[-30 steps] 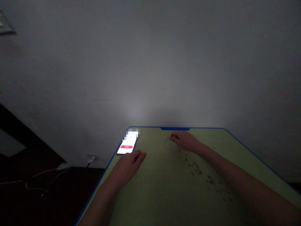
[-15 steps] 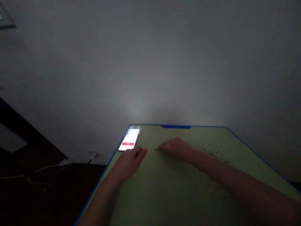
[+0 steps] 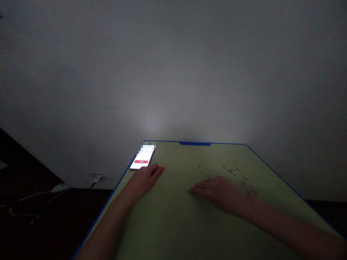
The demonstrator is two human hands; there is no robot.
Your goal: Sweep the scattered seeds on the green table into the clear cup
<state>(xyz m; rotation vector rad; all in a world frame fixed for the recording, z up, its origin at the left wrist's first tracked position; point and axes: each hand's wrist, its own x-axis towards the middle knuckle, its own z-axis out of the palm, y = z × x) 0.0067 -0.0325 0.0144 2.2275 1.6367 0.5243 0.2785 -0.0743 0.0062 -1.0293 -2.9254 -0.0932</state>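
Observation:
In dim light a pale green table (image 3: 173, 224) with a blue rim stands against a wall. My left hand (image 3: 145, 178) lies flat on it, fingers stretched out, just in front of a lit phone (image 3: 142, 159) at the far left corner. My right hand (image 3: 221, 193) rests palm down near the middle of the table, fingers together and extended to the left, nothing visibly held. Several small dark crumbs (image 3: 230, 169) are scattered on the surface beyond and to the right of that hand.
A plain grey wall (image 3: 173, 72) rises right behind the table. On the dark floor at the left, a wall socket with a plug (image 3: 95, 178) and white cables (image 3: 40, 196) lie near the skirting.
My right hand has slid from the table's far edge toward me and to the middle, leaving the crumbs showing behind it. The left hand has stayed by the phone.

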